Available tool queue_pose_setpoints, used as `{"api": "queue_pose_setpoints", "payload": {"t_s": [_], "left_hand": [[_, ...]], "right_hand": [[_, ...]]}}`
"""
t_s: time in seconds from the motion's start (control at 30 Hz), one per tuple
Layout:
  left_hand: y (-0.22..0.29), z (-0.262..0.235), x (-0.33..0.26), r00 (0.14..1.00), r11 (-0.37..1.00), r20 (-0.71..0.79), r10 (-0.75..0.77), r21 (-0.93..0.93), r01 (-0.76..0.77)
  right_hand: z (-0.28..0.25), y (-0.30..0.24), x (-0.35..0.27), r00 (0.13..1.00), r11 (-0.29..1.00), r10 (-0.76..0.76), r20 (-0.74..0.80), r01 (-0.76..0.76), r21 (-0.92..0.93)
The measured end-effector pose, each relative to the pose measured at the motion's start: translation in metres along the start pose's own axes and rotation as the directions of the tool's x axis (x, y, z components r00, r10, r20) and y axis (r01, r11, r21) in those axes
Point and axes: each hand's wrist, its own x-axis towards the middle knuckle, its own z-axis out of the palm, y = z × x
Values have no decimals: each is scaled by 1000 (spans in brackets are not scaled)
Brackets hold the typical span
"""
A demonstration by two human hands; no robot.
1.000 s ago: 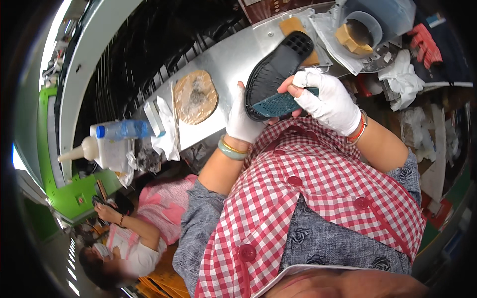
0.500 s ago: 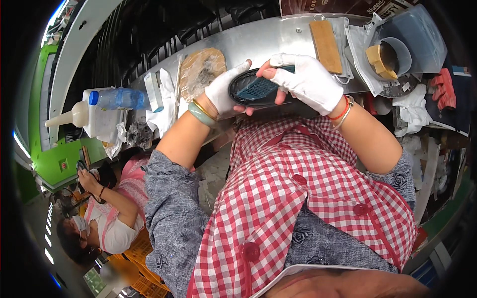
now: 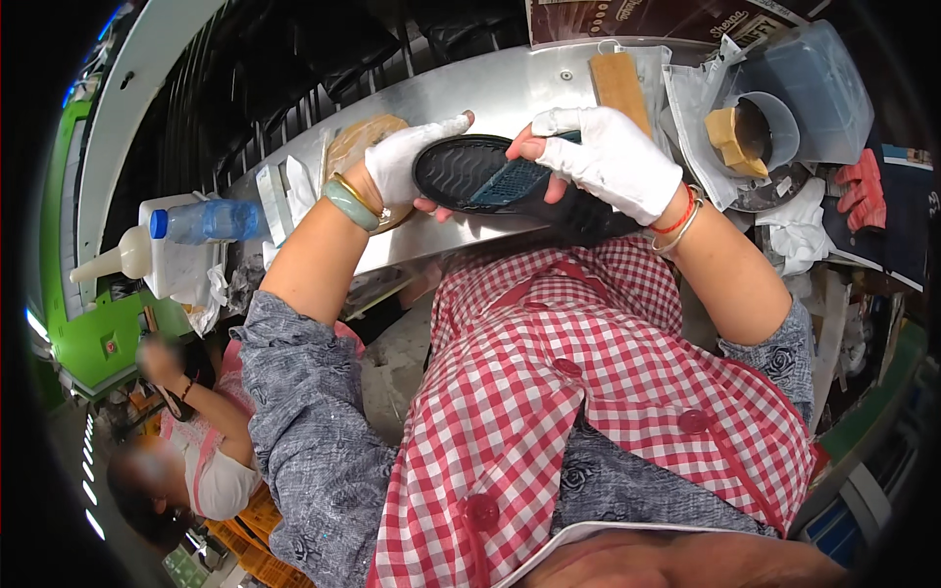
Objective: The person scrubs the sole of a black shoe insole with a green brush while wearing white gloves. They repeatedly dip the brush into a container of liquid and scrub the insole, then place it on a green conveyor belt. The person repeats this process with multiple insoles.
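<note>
Beyond hands (image 3: pixel 618 162) w/ blk sole (image 3: pixel 446 171), brn panel (image 3: pixel 676 24) bears pale lettering.

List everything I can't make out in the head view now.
All in the head view:
Part of the sole and of the teal piece: hidden behind the right hand.
Part of the brown disc: hidden behind the left hand.
Co-worker's hand: blurred, so its grip is unclear.
Brown panel: cut off by the top edge.
</note>
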Motion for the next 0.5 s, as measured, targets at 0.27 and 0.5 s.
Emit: {"api": "queue_pose_setpoints", "payload": {"t_s": [0.27, 0.5], "left_hand": [[9, -4, 3, 999, 992, 14, -41, 120, 39], [12, -1, 9, 997, 996, -65, -39, 83, 44]], "right_hand": [[-14, -5, -15, 992, 993, 115, -57, -116, -16], [-37, 15, -27, 990, 991, 127, -64, -129, -26]]}}
